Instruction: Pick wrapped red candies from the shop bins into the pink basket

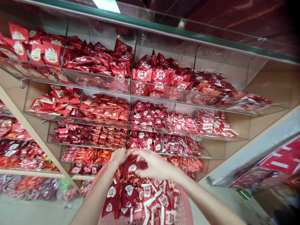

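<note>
A pink plastic basket (187, 200) is in front of me at the lower middle, filled with small red and white snack packets (164, 200) and larger dark red packets (111, 192). My left hand (118, 157) is closed on the basket's far rim. Over the far part of the basket, my right hand (153, 165) has its thumb and fingers curved round the end of a dark red packet (131, 168) with a white oval label. Some of its fingertips are hidden or blurred.
Glass shelves (105, 122) rise ahead, their divided bins full of red wrapped packets (142, 79). Wooden side panels (35, 131) frame them. Bagged goods (39, 187) lie at the lower left. Red packages (281, 156) stand at the right by a pale wall.
</note>
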{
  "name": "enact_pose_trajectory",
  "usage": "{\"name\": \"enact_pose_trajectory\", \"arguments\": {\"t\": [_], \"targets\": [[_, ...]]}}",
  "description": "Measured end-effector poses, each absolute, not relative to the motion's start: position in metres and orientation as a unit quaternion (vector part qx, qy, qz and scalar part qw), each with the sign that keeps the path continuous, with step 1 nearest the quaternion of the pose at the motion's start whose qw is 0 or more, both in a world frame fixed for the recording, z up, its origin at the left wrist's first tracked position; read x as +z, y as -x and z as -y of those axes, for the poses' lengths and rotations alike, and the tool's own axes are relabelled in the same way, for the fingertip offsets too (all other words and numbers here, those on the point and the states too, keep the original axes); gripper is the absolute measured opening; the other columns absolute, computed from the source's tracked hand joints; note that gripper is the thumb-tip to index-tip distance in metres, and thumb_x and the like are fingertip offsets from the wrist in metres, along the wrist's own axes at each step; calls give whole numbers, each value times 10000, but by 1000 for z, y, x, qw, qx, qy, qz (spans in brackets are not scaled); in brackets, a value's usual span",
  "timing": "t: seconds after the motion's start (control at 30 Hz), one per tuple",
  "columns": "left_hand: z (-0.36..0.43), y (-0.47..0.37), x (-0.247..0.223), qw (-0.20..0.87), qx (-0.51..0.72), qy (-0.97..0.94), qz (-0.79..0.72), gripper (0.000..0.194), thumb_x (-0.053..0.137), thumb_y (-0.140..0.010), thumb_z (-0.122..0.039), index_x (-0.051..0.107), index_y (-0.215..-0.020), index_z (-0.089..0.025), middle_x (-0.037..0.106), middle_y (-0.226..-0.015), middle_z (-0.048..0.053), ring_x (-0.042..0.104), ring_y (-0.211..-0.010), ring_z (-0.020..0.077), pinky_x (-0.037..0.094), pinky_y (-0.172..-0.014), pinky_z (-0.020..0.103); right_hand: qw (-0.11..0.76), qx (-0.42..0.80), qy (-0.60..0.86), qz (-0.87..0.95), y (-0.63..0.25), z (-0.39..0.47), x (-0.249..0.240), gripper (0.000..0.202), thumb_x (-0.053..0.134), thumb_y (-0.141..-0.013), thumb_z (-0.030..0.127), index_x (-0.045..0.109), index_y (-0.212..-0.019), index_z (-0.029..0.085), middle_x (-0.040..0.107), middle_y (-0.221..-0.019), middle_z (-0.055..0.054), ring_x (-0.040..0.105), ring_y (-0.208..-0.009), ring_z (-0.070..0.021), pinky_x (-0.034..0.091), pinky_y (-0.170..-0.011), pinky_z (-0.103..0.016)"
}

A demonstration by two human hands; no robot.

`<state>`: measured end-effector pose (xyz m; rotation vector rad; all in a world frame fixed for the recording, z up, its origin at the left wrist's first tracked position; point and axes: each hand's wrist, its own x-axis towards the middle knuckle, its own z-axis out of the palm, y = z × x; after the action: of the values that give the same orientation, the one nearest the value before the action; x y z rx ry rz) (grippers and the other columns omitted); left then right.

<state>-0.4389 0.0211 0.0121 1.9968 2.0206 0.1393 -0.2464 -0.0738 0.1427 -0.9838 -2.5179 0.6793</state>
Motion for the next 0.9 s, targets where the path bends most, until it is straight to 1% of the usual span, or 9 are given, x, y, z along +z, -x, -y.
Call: {"name": "enact_pose_trajectory", "arguments": {"t": [0.07,0.17,0.3,0.4,0.53,0.67,0.73,0.8,0.9], "targets": [[-21,439,11,136,58,-705,-694,732,189,-742,-719,620,-921,-155,672,-947,161,628,-872,272,453,-722,335,113,208,340,910,267,83,106,577,592,-722,341,404,-1249,200,583,-1034,-62,542,-935,-198,451,-777,-323],[-20,440,9,122,71,-711,-689,779,154,-723,-746,618,-914,-149,671,-931,170,628,-864,286,455,-715,357,50,132,289,947,296,87,55,485,598,-713,407,499,-1116,155,596,-956,-73,533,-894,-220,444,-792,-360],[-21,441,6,110,77,-717,-685,786,133,-722,-749,621,-881,-154,675,-919,169,630,-846,299,459,-691,372,62,16,270,961,327,88,10,456,589,-725,468,522,-1026,132,594,-928,-83,500,-898,-224,420,-829,-369],[-21,441,5,105,78,-716,-685,749,153,-739,-728,623,-877,-162,681,-895,153,635,-837,283,461,-682,349,72,-49,259,962,337,90,-3,473,584,-725,523,538,-969,121,595,-855,-80,487,-882,-220,402,-846,-363],[-21,441,6,105,81,-714,-687,692,173,-775,-676,621,-879,-160,681,-895,152,633,-855,273,462,-694,339,110,-75,232,964,328,88,14,442,550,-752,532,540,-948,137,582,-866,-57,478,-868,-203,409,-812,-332],[-22,442,8,126,64,-711,-689,595,239,-795,-621,618,-903,-175,683,-913,138,632,-870,268,465,-698,337,190,-81,256,944,303,68,63,266,442,-863,381,540,-981,164,588,-946,-51,476,-894,-186,402,-788,-319],[-22,441,8,133,54,-709,-691,556,259,-804,-590,616,-925,-182,681,-932,135,631,-877,265,465,-700,337,237,-91,290,923,288,51,93,224,398,-890,306,556,-961,163,598,-922,-56,483,-873,-181,395,-780,-321],[-21,441,8,126,58,-710,-691,581,239,-803,-602,619,-925,-180,679,-933,141,630,-878,275,464,-705,350,285,-103,327,895,273,31,122,223,383,-899,264,564,-969,154,601,-915,-64,486,-863,-181,391,-777,-322],[-20,440,8,116,70,-712,-689,679,186,-777,-665,631,-887,-164,679,-910,157,629,-871,288,461,-715,365,357,-126,381,843,254,3,157,235,401,-893,254,558,-1031,147,577,-991,-87,479,-910,-194,387,-798,-327]]}}
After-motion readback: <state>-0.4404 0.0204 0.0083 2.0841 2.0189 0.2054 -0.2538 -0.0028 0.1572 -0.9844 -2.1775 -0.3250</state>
